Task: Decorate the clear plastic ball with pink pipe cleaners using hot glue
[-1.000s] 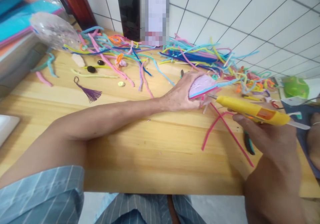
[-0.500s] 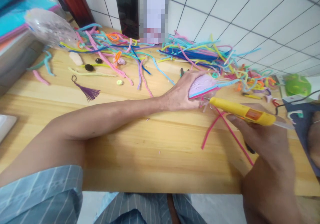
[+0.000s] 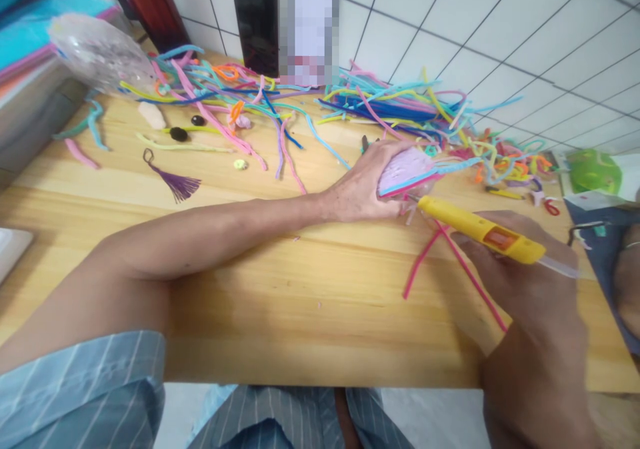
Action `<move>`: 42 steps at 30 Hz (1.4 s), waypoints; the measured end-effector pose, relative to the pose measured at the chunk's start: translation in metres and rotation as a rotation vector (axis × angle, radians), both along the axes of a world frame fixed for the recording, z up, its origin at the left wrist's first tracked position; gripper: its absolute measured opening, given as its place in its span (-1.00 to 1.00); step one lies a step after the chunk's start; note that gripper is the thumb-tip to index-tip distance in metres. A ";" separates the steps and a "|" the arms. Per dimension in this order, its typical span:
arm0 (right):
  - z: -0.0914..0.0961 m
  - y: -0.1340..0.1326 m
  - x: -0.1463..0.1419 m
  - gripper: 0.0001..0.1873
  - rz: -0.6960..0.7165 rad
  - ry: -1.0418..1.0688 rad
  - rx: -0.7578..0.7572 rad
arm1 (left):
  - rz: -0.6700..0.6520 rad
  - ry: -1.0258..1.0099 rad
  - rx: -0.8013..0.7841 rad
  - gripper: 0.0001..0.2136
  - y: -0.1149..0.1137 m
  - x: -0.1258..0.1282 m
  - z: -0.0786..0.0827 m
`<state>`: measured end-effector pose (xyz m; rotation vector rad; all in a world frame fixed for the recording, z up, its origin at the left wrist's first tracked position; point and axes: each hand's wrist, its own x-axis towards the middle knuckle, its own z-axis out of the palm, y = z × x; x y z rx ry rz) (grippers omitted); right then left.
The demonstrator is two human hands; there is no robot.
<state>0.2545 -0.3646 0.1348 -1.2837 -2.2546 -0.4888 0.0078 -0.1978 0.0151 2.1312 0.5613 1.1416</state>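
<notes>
My left hand (image 3: 363, 185) reaches across the wooden table (image 3: 280, 282) and grips a pale pink rounded piece (image 3: 404, 167) edged with red and blue pipe cleaners. My right hand (image 3: 520, 282) is closed round a yellow glue gun (image 3: 480, 230). The gun's metal tip touches the underside of the pink piece. A long red pipe cleaner (image 3: 453, 259) lies on the table under the gun.
Several coloured pipe cleaners (image 3: 395, 112) are strewn along the back of the table by the tiled wall. A purple tassel (image 3: 177, 182), two black beads (image 3: 179, 133) and a clear plastic bag (image 3: 100, 52) lie at the left. A green object (image 3: 595, 171) and small red scissors (image 3: 550, 205) sit at the right.
My right hand has brought the glue gun leftward and lowered its rear end, so its tip now sits under the pink piece. My left hand has stayed in place.
</notes>
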 end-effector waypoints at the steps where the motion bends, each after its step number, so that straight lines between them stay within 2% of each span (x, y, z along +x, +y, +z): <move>1: 0.000 -0.001 -0.001 -0.88 0.002 -0.008 0.002 | 0.003 -0.001 -0.001 0.12 0.000 0.000 0.000; 14: 0.003 -0.004 -0.003 -0.93 0.041 -0.138 0.053 | 0.010 -0.019 0.027 0.07 -0.001 0.001 0.000; 28: 0.002 -0.006 -0.003 -0.95 0.047 -0.135 0.070 | -0.019 -0.069 0.080 0.05 0.000 0.002 -0.004; 42: 0.002 -0.006 -0.002 -0.94 0.058 -0.106 0.071 | 0.007 -0.053 0.129 0.05 0.000 0.004 -0.007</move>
